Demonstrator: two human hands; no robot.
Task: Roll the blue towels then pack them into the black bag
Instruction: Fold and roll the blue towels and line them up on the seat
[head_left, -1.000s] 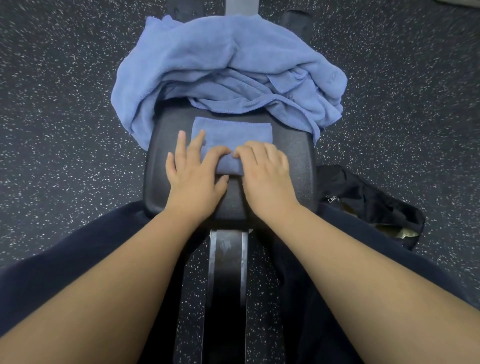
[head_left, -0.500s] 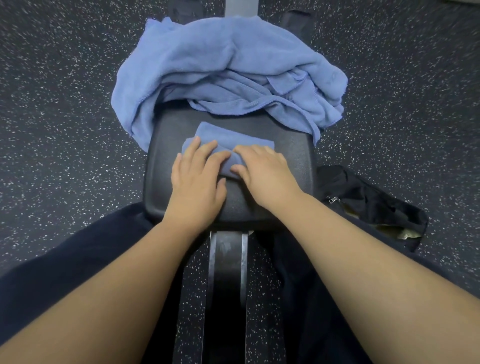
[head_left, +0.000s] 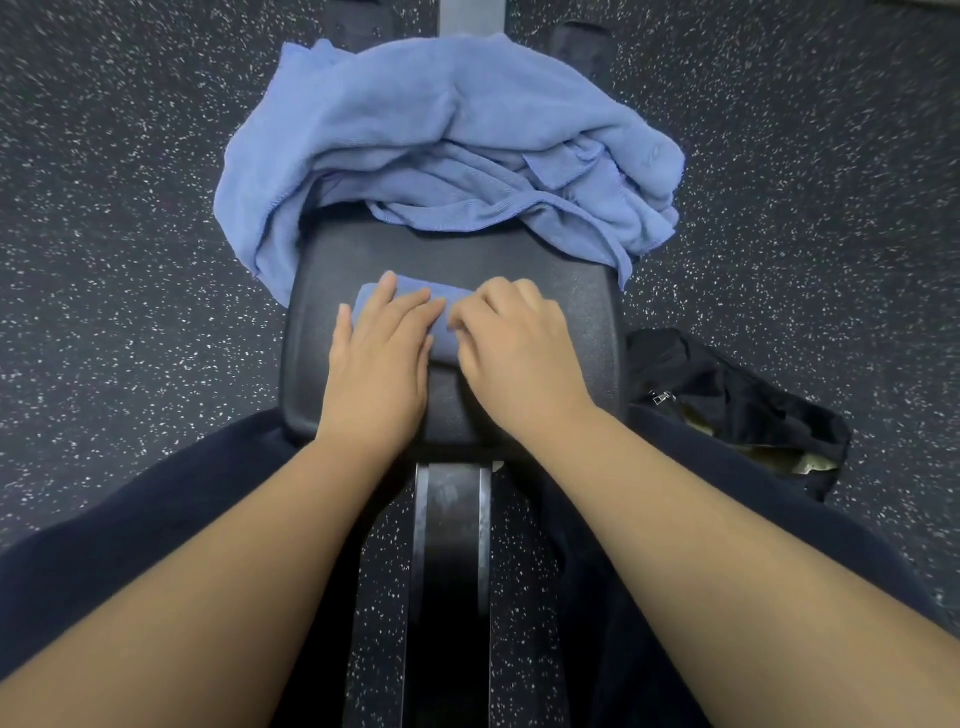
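A small blue towel (head_left: 444, 343), rolled most of the way up, lies on the black bench pad (head_left: 576, 322) in front of me. My left hand (head_left: 379, 364) presses on its left part with fingers laid fairly straight over the roll. My right hand (head_left: 514, 353) grips the right part with curled fingers. Both hands hide most of the roll. A loose heap of blue towels (head_left: 441, 145) covers the far end of the pad and hangs over its left and right sides. The black bag (head_left: 727, 405) sits on the floor to the right of the bench, zipper open.
The bench's metal beam (head_left: 452, 571) runs between my dark-trousered legs. Speckled dark rubber floor (head_left: 104, 260) surrounds the bench on both sides. Something pale shows inside the bag's opening.
The flat strip of towel ahead of my hands has been rolled up away from me. Both hands have moved forward over the roll, and my right fingers have curled.
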